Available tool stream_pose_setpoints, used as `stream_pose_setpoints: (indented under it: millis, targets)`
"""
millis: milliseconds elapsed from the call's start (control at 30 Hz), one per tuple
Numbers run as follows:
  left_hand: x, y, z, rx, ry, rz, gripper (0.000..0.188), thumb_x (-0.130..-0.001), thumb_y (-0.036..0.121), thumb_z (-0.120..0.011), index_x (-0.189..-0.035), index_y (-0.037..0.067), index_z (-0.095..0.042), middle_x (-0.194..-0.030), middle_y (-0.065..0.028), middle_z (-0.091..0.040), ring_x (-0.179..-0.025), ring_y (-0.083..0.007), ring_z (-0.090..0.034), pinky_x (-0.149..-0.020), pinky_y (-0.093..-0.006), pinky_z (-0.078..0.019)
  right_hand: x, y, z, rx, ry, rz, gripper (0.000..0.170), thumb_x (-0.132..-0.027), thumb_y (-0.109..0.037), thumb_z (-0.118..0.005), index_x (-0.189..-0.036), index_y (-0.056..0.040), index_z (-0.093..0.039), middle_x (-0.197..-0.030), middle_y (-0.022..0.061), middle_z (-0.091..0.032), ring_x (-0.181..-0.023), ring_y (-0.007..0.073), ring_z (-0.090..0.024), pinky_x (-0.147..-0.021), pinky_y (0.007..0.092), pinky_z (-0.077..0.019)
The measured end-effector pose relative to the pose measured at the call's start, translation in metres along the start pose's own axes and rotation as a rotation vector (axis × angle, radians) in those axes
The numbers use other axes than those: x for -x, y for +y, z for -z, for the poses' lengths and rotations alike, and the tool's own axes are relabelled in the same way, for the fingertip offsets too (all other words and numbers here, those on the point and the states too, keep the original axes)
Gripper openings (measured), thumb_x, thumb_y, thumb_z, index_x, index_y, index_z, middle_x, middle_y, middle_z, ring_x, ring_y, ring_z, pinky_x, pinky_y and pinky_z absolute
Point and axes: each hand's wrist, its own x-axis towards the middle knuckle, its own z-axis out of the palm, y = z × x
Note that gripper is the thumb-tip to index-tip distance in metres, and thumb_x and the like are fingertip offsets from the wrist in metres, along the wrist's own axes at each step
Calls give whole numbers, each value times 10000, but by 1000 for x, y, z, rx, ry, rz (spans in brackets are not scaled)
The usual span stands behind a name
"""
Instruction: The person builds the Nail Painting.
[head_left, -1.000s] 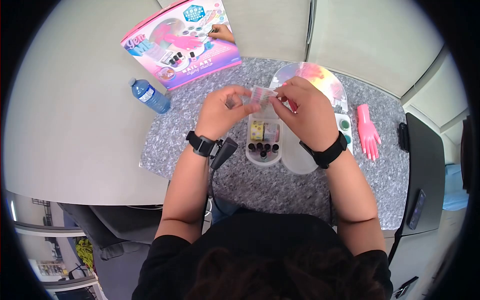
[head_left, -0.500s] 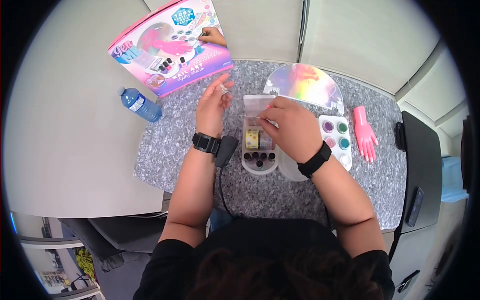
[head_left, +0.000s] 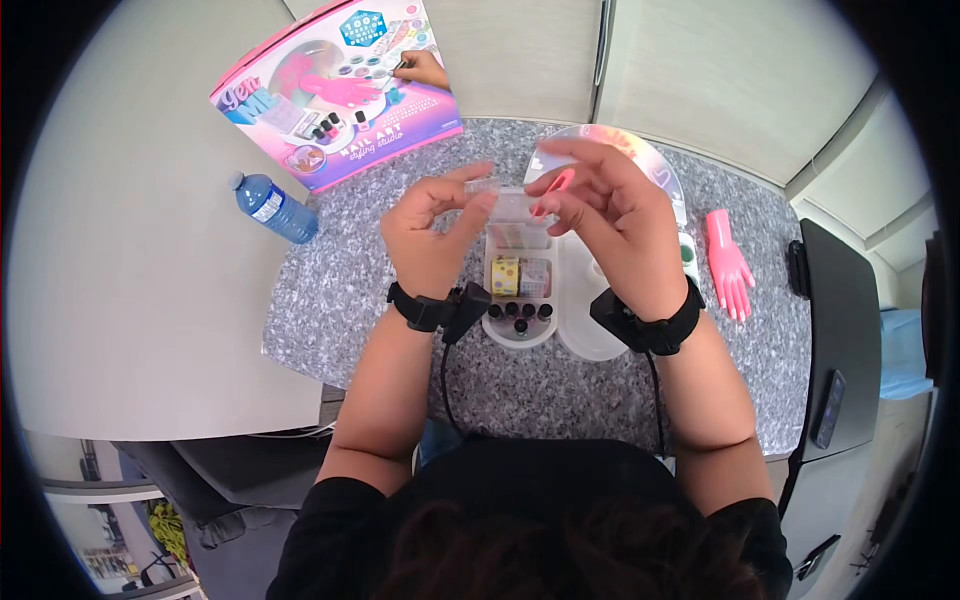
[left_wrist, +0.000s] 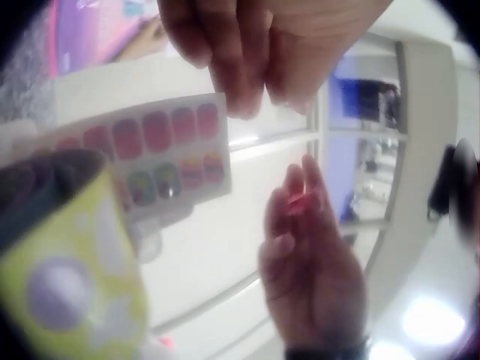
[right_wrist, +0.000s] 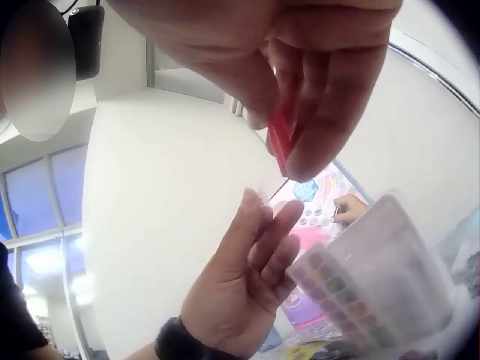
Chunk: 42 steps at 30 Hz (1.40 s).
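Note:
In the head view my left hand [head_left: 432, 235] pinches a small clear piece [head_left: 483, 186] between thumb and index finger, above the open white case [head_left: 490, 262]. My right hand [head_left: 625, 225] holds a slim pink tool [head_left: 555, 192], its kind partly hidden by the fingers. The two hands face each other, apart. Inside the case are a yellow patterned roll [head_left: 505, 277] and several small black-capped bottles [head_left: 520, 326]. A nail sticker sheet [left_wrist: 157, 133] with rows of pink and green designs stands near the roll in the left wrist view.
A nail art box [head_left: 345, 105] stands at the back left, with a water bottle [head_left: 273, 208] before it. A shiny half-round panel [head_left: 655, 165] is behind the case. On the right lies a pink model hand [head_left: 730, 265]; a remote [head_left: 829, 410] is farther right.
Both hands held the sticker sheet; the right hand lowered it to the case and let go. The left hand now holds the clear piece nearer the right hand, which has turned palm inward.

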Motion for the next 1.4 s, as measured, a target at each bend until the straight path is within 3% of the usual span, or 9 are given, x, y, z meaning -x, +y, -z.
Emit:
stream_pose_setpoints:
  millis: [100,167,300,400,467,600,767,1167,1400]
  targets:
    - [0,9,-6,105,2,-80,156,-998,-57,-713,-926,26,-602,-1220,-285,-757,-1083,-262,-772,-898,-373,-620,3,1,-3,-75,-27,1,228,-1013,53,-708,-1238,24,-689,-1124,98,-786,-1000,118,-760,-861,259,-620]
    - [1,16,-8,144,6,-55,218,-934,-46,-764,-848,47,-585,-1093,-187,-788,-1042,-219,-763,-927,-338,-595,3,2,-6,-99,-33,13,193,-998,59,-729,-1186,45,-686,-1124,105,-787,-1004,132,-767,-886,266,-627]
    - [-2,6,1,6,-28,-167,234,-871,-29,-832,-852,47,-611,-1029,-121,-763,-1002,-199,-727,-928,-345,-567,3,5,-10,-211,-5,97,182,-975,93,-743,-1143,40,-696,-1106,104,-778,-1023,154,-769,-935,284,-638]
    - [-2,7,7,-117,-140,-235,217,-901,-65,-802,-915,34,-610,-1117,-123,-685,-1061,-190,-654,-961,-334,-519,2,7,-7,-210,-12,144,186,-965,98,-753,-1133,40,-701,-1092,102,-772,-1025,158,-769,-943,287,-641]
    - [-3,10,6,-162,-90,-264,254,-779,0,-923,-845,52,-684,-1040,-115,-734,-962,-214,-713,-885,-339,-555,3,8,-7,-220,-25,140,191,-957,95,-764,-1130,41,-702,-1086,101,-769,-1024,159,-769,-939,285,-643]
    - [-1,4,1,-157,-52,-261,245,-800,-35,-908,-892,40,-693,-1063,-112,-734,-972,-201,-721,-886,-334,-567,3,1,-7,-31,81,173,207,-926,70,-809,-1110,45,-720,-1086,102,-770,-1015,159,-771,-897,284,-655]
    - [3,3,-4,260,-4,-116,333,-916,-140,-782,-1134,22,-589,-1106,-135,-696,-1007,-182,-719,-912,-327,-618,3,1,-5,106,134,216,205,-904,22,-852,-1081,26,-750,-1072,92,-776,-985,147,-771,-851,278,-656]
    - [3,2,1,231,-39,-112,247,-941,-159,-729,-1104,5,-640,-1098,-122,-701,-982,-178,-735,-877,-324,-648,2,-1,-3,266,162,282,204,-862,-91,-912,-1026,-56,-796,-967,30,-784,-853,111,-731,-705,251,-582]
    - [3,4,3,238,-51,-113,241,-918,-149,-763,-1074,7,-668,-1071,-116,-719,-981,-169,-714,-861,-301,-611,3,-2,-2,410,140,260,196,-837,-104,-919,-1001,-71,-817,-869,50,-745,-678,113,-608,-605,268,-493]
